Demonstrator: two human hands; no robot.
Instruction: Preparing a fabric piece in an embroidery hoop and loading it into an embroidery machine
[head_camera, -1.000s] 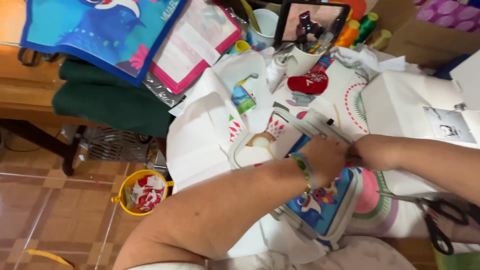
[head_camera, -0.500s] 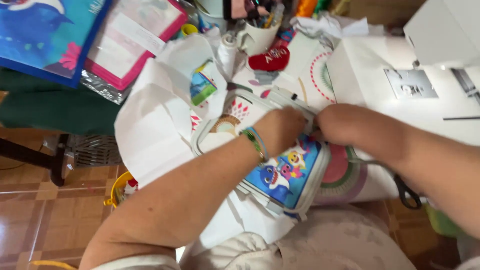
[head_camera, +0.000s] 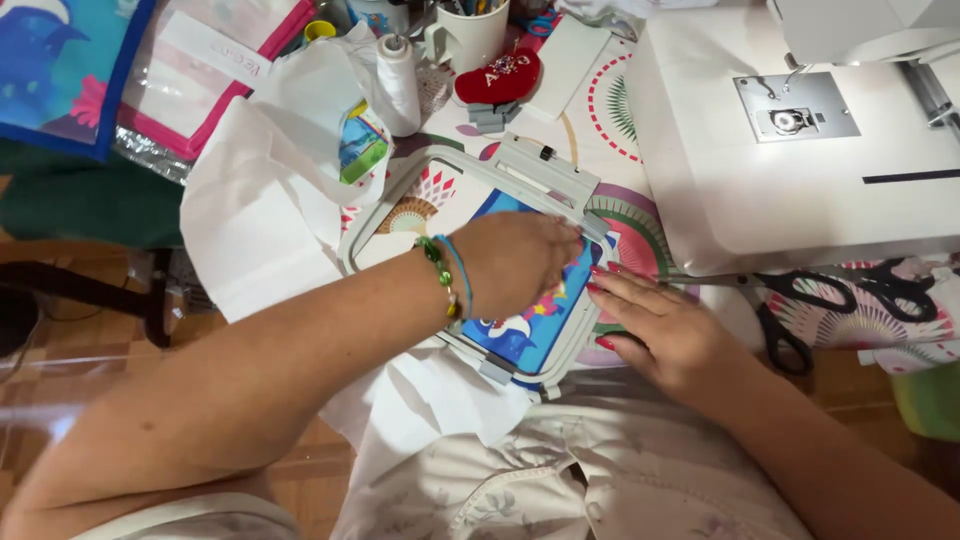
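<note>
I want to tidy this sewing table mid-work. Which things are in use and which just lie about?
In use: left hand, right hand, hoop, blue fabric.
Lying about: scissors, thread spool, red pincushion, mug, sewing machine.

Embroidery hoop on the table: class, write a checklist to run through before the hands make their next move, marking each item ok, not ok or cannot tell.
1. Left hand flat on the blue fabric: ok.
2. Right hand steadying the embroidery hoop at its edge: ok.
3. Fabric taut in the hoop: cannot tell.
4. Scissors lying apart from both hands: ok.
5. Thread spool upright, apart from the hoop: ok.
</note>
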